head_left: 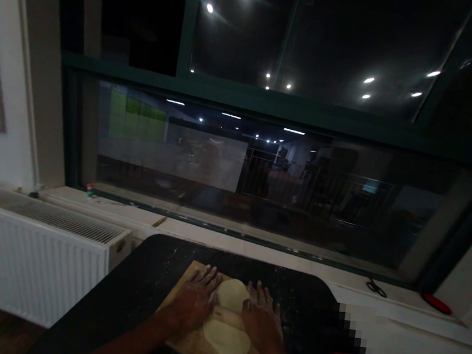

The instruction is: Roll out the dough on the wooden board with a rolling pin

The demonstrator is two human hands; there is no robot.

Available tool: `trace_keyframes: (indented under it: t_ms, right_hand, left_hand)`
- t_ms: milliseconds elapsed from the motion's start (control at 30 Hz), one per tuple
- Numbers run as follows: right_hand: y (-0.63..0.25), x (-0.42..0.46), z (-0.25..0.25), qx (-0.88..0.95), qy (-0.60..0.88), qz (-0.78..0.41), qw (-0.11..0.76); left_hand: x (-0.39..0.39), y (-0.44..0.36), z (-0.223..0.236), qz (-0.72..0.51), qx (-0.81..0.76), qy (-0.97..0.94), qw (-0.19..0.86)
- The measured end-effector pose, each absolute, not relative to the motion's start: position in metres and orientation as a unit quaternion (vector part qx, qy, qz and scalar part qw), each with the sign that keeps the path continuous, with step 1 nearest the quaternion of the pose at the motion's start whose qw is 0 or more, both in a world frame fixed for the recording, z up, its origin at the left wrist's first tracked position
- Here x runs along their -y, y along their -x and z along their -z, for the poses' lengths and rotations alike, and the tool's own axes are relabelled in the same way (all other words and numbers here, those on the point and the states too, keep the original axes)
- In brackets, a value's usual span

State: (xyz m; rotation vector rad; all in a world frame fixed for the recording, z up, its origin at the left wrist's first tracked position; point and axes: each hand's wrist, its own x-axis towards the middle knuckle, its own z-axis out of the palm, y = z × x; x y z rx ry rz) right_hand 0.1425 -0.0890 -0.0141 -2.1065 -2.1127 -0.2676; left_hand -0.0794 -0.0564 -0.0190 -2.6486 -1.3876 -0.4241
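Note:
A flat round of pale dough (229,319) lies on a wooden board (189,345) on a dark table (138,291). A rolling pin (226,316) lies across the dough. My left hand (193,301) rests flat on the pin's left end, fingers stretched out. My right hand (261,316) presses flat on the pin's right end, fingers spread forward. Both palms lie on top of the pin rather than wrapped round it. Flour specks dust the table around the board.
A white radiator (40,251) stands to the left under a wide dark window. On the sill lie a small red-capped item (89,189), scissors (375,287) and a red object (436,303). A blurred patch covers the table's right side.

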Motion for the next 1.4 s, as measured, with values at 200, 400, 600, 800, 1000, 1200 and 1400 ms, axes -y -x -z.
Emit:
trace_keyframes:
  t_ms: [200,400,600,800,1000,1200,1400]
  right_hand:
    - [-0.139,0.134,0.018,0.730,0.663,0.149,0.071]
    - [-0.171,0.146,0.076,0.768,0.555,0.265,0.177]
    - [-0.185,0.151,0.104,0.774,0.530,0.267,0.221]
    - [-0.153,0.123,0.013,0.763,0.643,0.055,0.034]
    - [-0.146,0.091,-0.014,0.745,0.665,0.042,0.032]
    - [-0.145,0.126,0.003,0.733,0.674,0.082,0.049]
    - [-0.158,0.139,0.033,0.767,0.619,0.135,0.103]
  left_hand:
    - [0.114,0.080,0.037,0.256,0.458,0.834,0.169]
    - [0.164,0.089,0.039,0.279,0.405,0.805,0.333]
    - [0.182,0.096,0.042,0.290,0.368,0.802,0.371]
    - [0.114,0.087,0.023,0.198,0.418,0.873,0.157]
    - [0.069,0.078,0.019,0.183,0.471,0.853,0.131]
    - [0.114,0.075,0.050,0.268,0.477,0.820,0.166]
    - [0.153,0.084,0.053,0.309,0.419,0.813,0.262]
